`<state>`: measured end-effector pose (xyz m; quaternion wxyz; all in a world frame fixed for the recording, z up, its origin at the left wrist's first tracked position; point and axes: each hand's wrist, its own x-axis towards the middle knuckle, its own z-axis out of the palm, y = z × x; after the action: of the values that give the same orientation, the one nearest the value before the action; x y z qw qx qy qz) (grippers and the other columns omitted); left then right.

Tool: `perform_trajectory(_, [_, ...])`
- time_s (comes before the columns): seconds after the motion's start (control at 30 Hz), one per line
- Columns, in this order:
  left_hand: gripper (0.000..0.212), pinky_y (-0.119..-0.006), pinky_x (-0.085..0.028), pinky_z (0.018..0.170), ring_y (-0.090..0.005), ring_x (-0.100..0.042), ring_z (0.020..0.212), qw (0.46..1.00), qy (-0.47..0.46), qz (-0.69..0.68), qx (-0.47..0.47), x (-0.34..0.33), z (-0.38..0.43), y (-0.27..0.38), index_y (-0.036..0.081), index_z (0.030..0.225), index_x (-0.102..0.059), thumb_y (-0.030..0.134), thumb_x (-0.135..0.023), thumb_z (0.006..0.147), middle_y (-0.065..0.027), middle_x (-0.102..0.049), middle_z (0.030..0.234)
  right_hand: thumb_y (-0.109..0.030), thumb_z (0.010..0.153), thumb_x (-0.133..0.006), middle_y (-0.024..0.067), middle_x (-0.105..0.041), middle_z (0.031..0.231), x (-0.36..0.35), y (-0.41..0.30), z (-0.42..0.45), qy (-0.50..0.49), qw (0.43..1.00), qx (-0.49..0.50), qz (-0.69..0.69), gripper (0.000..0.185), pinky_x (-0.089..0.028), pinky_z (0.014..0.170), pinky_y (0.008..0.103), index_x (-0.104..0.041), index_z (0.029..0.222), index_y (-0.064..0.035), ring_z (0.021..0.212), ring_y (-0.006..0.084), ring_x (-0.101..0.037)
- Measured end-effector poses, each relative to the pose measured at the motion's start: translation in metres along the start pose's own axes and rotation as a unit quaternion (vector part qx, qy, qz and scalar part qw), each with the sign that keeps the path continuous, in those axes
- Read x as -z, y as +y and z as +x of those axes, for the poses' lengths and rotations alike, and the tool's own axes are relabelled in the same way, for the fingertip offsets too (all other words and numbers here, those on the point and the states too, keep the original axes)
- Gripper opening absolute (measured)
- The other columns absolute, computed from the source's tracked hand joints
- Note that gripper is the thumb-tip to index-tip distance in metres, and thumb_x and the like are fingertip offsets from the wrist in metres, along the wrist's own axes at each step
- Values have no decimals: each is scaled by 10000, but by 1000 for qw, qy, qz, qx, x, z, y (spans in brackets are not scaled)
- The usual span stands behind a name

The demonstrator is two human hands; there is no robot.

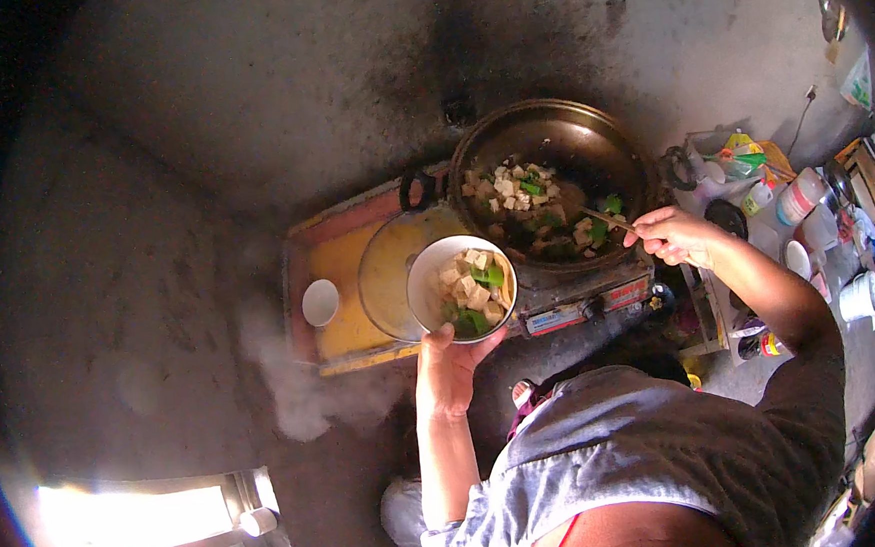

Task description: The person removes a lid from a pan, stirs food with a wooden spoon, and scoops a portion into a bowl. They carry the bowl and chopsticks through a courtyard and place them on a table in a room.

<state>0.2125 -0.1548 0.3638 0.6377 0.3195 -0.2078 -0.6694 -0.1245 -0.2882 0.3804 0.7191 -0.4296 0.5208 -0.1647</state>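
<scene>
My left hand holds a white bowl by its near rim, left of the wok. Inside the bowl lie tofu cubes and green vegetable pieces. My right hand grips a thin wooden-looking utensil, perhaps chopsticks, whose tip reaches into the wok. More tofu cubes and green pieces sit in the dark wok, mostly on its left side and near the front. The wok rests on a gas stove with a front knob.
A glass lid lies on the yellow tabletop, partly under the bowl. Farther left is a small white cup or bowl. The wok's handle juts over the table. Bottles and containers crowd a stand on the right. A sooty wall stands behind.
</scene>
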Motion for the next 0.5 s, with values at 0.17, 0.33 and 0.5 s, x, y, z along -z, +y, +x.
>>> perform_trajectory(0.17, [608,-473,-482,918,-325,-480,1148,999,-12,-22,22,-15,33,-6,7,1318,-302,201,-572,809,-175,-415,1291,-191,943,-449,-51,-395,581,13,-17,-32,21,999,33,-9,233,-228,331,155,-567,997,4,396,2,-294])
perform_trajectory(0.33, [535,-432,-522,873,-320,-512,1090,999,-11,19,37,-42,74,-23,-52,1278,-320,159,-512,826,-208,-440,1221,-185,927,-482,-52,-392,586,16,-40,-69,34,997,60,-21,215,-218,339,152,-583,980,-3,420,4,-297])
perform_trajectory(0.5, [518,-481,-491,918,-340,-470,1131,998,8,-37,49,-70,106,-41,-28,1273,-338,167,-552,844,-184,-408,1253,-217,921,-510,-58,-386,584,8,-53,-100,22,996,76,-32,227,-202,352,143,-580,978,-8,419,-7,-280])
